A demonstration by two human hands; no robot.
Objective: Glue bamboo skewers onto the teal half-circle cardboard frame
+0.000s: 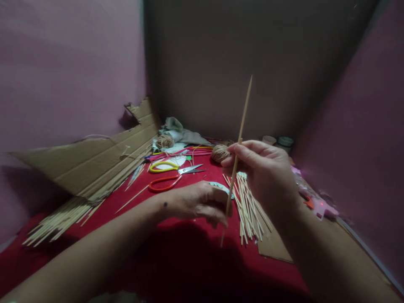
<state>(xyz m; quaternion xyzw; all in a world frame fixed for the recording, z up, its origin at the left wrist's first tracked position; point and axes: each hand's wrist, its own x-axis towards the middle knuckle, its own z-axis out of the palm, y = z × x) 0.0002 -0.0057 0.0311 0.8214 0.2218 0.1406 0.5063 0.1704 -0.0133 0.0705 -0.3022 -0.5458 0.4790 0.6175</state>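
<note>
My right hand (263,170) pinches a long thin bamboo skewer (244,111) near its middle and holds it almost upright, its tip pointing up and its lower end over the red cloth (176,261). My left hand (197,202) rests low on the cloth with its fingers curled at the skewer's lower part. Below my right hand, a row of skewers (249,208) lies side by side on a cardboard piece (274,248). A ball of brown twine (220,152) sits just behind.
Two pairs of scissors, yellow-handled (164,166) and orange-handled (164,184), lie mid-table. A loose bundle of skewers (57,221) and torn cardboard (94,162) lie on the left. Cloth (179,132) and small jars (277,141) stand at the back. A pink glue gun (315,204) lies right.
</note>
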